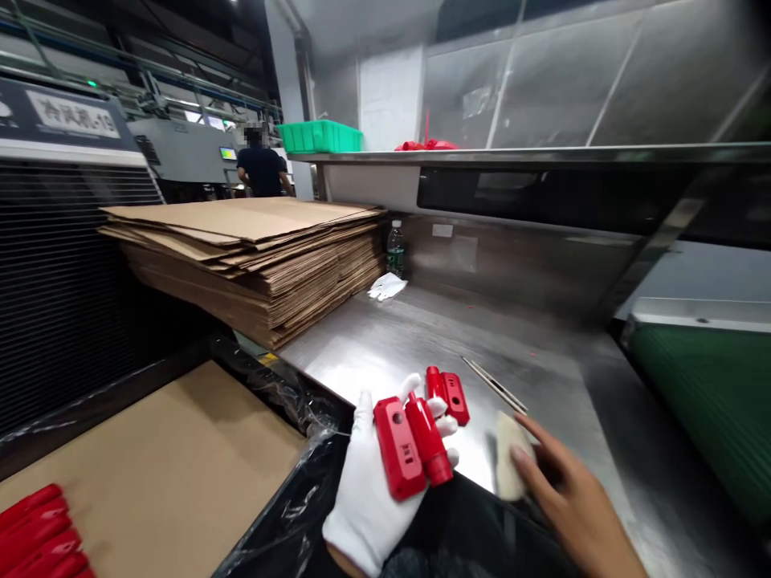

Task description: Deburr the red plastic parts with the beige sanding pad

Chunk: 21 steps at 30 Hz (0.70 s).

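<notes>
- The gloved left hand grasps a bundle of red parts, fingers wrapped round them, held just above the near edge of the steel bench
- The bare right hand rests on a pale pad that lies on the bench, fingers pressing it down rather than clenched round it
- A thin rod lies on the bench just beyond the pad
- Judging from how things lie, the work looks early: a few red pieces sit in a row at the near left corner of a cardboard sheet, most of which is bare
- That sheet lies in a box lined with black plastic, left of the bench
- Further back stand a stack of flat cardboard, a bottle and a white glove
- A shelf above carries a green crate and more red items
- A person in a dark shirt stands far off among machines
</notes>
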### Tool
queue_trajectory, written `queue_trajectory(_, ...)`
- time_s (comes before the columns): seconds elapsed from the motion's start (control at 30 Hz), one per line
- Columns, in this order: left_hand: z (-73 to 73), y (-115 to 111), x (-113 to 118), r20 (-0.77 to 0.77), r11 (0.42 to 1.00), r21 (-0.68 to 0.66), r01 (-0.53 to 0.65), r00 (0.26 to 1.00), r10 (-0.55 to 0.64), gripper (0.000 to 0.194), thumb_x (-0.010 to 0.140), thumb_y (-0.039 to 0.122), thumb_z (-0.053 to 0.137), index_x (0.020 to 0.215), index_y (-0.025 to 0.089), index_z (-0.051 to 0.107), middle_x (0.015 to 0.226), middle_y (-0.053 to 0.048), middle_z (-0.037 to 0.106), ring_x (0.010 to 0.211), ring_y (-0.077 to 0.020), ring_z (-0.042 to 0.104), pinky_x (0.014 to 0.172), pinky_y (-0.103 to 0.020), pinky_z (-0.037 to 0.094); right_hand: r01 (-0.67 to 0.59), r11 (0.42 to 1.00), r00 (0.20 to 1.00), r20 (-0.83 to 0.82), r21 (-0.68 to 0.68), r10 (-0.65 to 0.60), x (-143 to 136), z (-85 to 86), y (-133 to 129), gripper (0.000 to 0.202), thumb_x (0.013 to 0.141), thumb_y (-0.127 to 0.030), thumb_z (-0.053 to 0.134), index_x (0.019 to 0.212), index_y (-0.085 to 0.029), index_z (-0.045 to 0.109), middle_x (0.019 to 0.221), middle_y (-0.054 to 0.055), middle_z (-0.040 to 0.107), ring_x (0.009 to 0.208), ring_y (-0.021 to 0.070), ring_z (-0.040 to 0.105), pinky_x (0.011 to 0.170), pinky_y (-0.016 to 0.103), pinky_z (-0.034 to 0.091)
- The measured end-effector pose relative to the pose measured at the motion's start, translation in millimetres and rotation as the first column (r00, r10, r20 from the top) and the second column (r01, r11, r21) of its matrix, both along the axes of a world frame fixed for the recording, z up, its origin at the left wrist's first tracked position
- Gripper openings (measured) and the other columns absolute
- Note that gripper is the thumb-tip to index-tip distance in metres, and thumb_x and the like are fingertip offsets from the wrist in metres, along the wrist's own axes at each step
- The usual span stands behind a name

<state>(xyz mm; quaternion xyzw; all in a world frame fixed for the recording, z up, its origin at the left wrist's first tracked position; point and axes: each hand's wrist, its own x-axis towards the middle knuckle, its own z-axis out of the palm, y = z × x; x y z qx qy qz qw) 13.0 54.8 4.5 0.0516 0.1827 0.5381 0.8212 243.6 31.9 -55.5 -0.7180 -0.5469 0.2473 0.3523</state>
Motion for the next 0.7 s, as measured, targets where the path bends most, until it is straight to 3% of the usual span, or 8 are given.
queue_trajectory(0.03,-4.0,-1,0,0.048,0.999,0.005,0.049,0.998,-0.049,0.047,0.099,0.047,0.042,0.14,0.023,0.045,0.109,-0.014,0.064,0.088,-0.027,0.066,0.075,-0.04,0.051,-0.027,1.0,0.999,0.025,0.007,0.027,5,4.1,19,0.06,0.087,-0.067,0.048,0.138,-0.035,0.051,0.114,0.003,0.069,0.104,0.0239,0.065,0.094,0.045,0.049)
queue_trajectory(0.1,-11.0,-1,1,0.11,0.995,0.011,0.103,0.989,-0.103,0.047,0.098,0.05,0.045,0.135,0.022,0.048,0.106,-0.012,0.064,0.085,-0.0254,0.064,0.074,-0.038,0.049,-0.055,0.997,0.995,0.087,0.057,0.05,12,10.8,37,0.059,0.09,-0.063,0.043,0.142,-0.035,0.048,0.116,0.003,0.068,0.109,0.0242,0.062,0.1,0.046,0.045)
queue_trajectory(0.17,-15.8,-1,3,0.108,0.994,0.007,0.107,0.988,-0.107,0.045,0.097,0.052,0.045,0.13,0.021,0.051,0.102,-0.011,0.063,0.082,-0.0244,0.063,0.072,-0.038,0.048,0.015,0.989,0.992,0.118,0.147,-0.033,16,11.2,25,0.059,0.089,-0.063,0.045,0.142,-0.036,0.047,0.133,0.002,0.061,0.122,0.0252,0.055,0.108,0.048,0.04)
queue_trajectory(0.23,-19.2,0,5,0.087,0.994,-0.007,0.105,0.991,-0.104,0.046,0.097,0.056,0.043,0.125,0.021,0.053,0.098,-0.01,0.063,0.078,-0.0239,0.063,0.069,-0.037,0.047,0.158,0.956,0.979,0.085,0.246,-0.184,24,2.7,-4,0.057,0.088,-0.067,0.047,0.135,-0.037,0.053,0.141,0.002,0.056,0.124,0.0258,0.055,0.107,0.05,0.043)
queue_trajectory(0.33,-25.8,3,10,0.103,0.99,-0.003,0.142,0.985,-0.141,0.05,0.097,0.061,0.038,0.12,0.02,0.055,0.096,-0.01,0.063,0.077,-0.0252,0.064,0.067,-0.037,0.046,0.341,0.871,0.934,-0.028,0.353,-0.355,44,-22.5,-35,0.062,0.084,-0.078,0.046,0.126,-0.034,0.059,0.122,0.01,0.065,0.111,0.0273,0.063,0.093,0.049,0.054)
queue_trajectory(0.43,-34.4,7,17,0.09,0.982,0.017,0.186,0.978,-0.187,0.052,0.097,0.061,0.037,0.121,0.019,0.056,0.095,-0.011,0.064,0.077,-0.0269,0.064,0.067,-0.039,0.046,0.398,0.868,0.913,-0.029,0.299,-0.408,62,-54.6,-28,0.067,0.081,-0.08,0.049,0.134,-0.038,0.051,0.12,0.008,0.065,0.108,0.0255,0.064,0.081,0.043,0.059)
queue_trajectory(0.53,-38.7,6,25,0.022,0.977,0.011,0.214,0.977,-0.214,0.05,0.098,0.057,0.037,0.122,0.017,0.055,0.095,-0.012,0.063,0.077,-0.0277,0.063,0.069,-0.041,0.047,0.47,0.851,0.878,-0.028,0.235,-0.478,67,-89.4,-31,0.057,0.086,-0.073,0.051,0.127,-0.034,0.057,0.12,0.007,0.065,0.104,0.0218,0.064,0.082,0.038,0.059)
queue_trajectory(0.7,-31.1,-3,37,-0.043,0.967,-0.005,0.254,0.966,-0.254,0.044,0.099,0.053,0.039,0.121,0.019,0.054,0.093,-0.011,0.061,0.075,-0.0259,0.061,0.069,-0.041,0.046,0.55,0.815,0.832,-0.033,0.18,-0.554,41,-130.6,-104,0.044,0.092,-0.06,0.054,0.107,-0.019,0.063,0.098,0.004,0.068,0.09,0.0182,0.066,0.079,0.036,0.057)
